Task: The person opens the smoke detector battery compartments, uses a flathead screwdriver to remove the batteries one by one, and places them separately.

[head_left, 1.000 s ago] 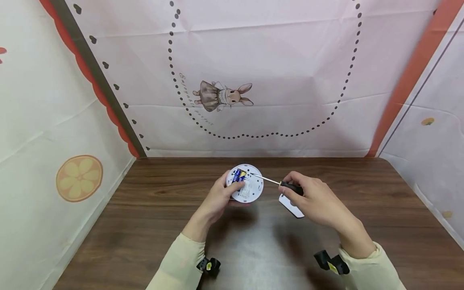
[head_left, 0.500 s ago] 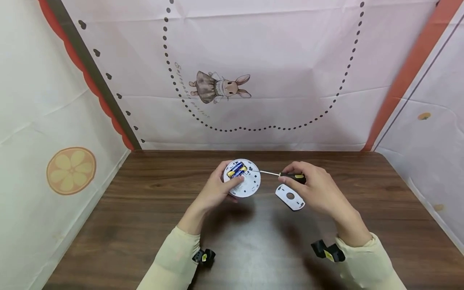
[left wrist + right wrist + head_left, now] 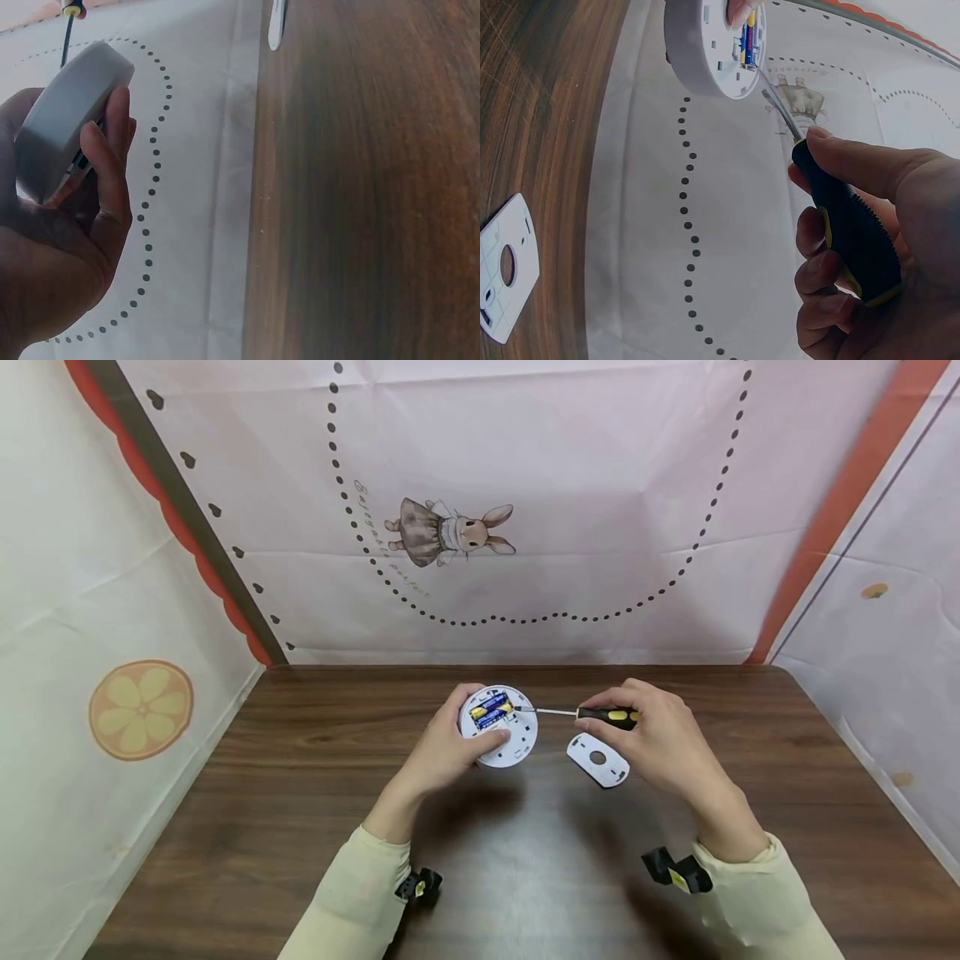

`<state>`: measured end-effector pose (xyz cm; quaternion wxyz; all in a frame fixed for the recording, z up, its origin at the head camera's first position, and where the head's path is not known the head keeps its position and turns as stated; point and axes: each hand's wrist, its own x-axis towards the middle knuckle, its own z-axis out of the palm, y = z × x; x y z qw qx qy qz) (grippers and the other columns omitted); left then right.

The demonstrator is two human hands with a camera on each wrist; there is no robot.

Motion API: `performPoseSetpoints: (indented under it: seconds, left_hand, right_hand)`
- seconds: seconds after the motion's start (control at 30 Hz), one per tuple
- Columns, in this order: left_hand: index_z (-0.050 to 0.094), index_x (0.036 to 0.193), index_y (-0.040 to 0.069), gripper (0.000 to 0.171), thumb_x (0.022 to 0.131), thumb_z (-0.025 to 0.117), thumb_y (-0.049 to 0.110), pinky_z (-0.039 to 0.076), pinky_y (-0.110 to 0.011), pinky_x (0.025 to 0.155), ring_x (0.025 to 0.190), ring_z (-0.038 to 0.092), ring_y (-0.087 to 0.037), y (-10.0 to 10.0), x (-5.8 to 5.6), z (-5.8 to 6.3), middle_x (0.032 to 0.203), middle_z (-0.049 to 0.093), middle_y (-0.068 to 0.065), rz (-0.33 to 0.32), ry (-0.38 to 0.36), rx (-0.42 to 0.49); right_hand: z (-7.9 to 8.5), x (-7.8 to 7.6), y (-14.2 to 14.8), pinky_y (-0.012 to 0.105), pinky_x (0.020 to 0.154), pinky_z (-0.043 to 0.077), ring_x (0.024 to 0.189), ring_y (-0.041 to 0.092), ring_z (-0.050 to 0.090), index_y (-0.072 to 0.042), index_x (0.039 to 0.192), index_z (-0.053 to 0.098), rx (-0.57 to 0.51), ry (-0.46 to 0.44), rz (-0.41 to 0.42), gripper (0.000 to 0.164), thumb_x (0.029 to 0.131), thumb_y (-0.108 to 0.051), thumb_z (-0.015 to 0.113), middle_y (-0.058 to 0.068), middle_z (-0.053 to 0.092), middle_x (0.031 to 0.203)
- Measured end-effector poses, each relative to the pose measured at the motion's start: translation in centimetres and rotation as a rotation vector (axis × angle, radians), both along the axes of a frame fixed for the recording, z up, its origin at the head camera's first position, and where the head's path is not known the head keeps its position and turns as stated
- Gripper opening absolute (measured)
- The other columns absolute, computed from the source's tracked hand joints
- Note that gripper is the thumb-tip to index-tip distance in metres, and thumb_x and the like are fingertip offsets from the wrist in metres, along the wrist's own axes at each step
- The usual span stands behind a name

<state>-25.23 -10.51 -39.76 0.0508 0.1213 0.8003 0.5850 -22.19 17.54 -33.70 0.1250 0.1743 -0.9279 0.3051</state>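
Note:
A round white battery-powered device, like a smoke alarm, is held up over the table by my left hand, thumb across its face and fingers behind. Blue and yellow batteries sit side by side in its open compartment. My right hand grips a screwdriver by its black and yellow handle. The shaft points left, its tip right at the end of the batteries. In the right wrist view the screwdriver handle lies between thumb and curled fingers. The left wrist view shows the device's side wall.
A flat white mounting plate with a round hole lies on the brown wooden table, below the right hand. A printed cloth hangs behind the table, and more cloth stands at both sides.
The left hand has turned the device so its battery compartment faces more upward. The screwdriver has swung closer to level, its tip now at the batteries' end. The whole head view has shifted slightly.

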Motion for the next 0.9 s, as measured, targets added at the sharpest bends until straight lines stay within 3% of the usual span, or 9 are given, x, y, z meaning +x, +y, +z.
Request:
performPoseSetpoints:
  seconds: [0.13,0.37,0.63,0.9]
  left_hand:
    - [0.05,0.143,0.023,0.064,0.088,0.083,0.024,0.059,-0.032,0.059,0.088,0.063,-0.021,0.0,0.0,0.4,0.12,0.063,-0.014,-0.01,0.042,-0.033]
    - [0.052,0.141,0.025,0.063,0.086,0.084,0.022,0.059,-0.031,0.072,0.099,0.064,-0.024,0.2,0.2,0.5,0.12,0.066,-0.01,0.015,0.102,-0.09]
    - [0.052,0.138,0.029,0.056,0.09,0.08,0.034,0.058,-0.033,0.07,0.087,0.068,-0.021,0.9,1.3,1.2,0.109,0.073,-0.004,0.135,0.249,-0.313]
    - [0.054,0.134,0.024,0.043,0.096,0.07,0.035,0.053,-0.032,0.059,0.074,0.066,-0.02,1.9,2.7,2.7,0.095,0.073,-0.003,0.219,0.44,-0.417]
  right_hand:
    - [0.2,0.0,0.0,0.029,0.065,0.042,0.075,0.015,0.055,-0.024,0.104,0.081,0.007,0.042,-0.007,0.018,0.088,-0.031,0.085,-0.005,0.068,0.09]
    - [0.1,0.0,-0.1,0.029,0.064,0.041,0.073,0.015,0.053,-0.024,0.103,0.081,0.013,0.057,-0.016,0.019,0.086,-0.029,0.086,-0.007,0.065,0.087]
    - [0.4,0.3,-1.0,0.03,0.063,0.041,0.073,0.016,0.054,-0.023,0.102,0.081,0.05,0.095,-0.034,0.017,0.086,-0.028,0.086,-0.004,0.065,0.088]
    - [0.9,1.4,-1.0,0.027,0.061,0.041,0.07,0.01,0.052,-0.022,0.1,0.08,0.035,0.214,-0.021,0.019,0.083,-0.022,0.089,-0.009,0.063,0.084]
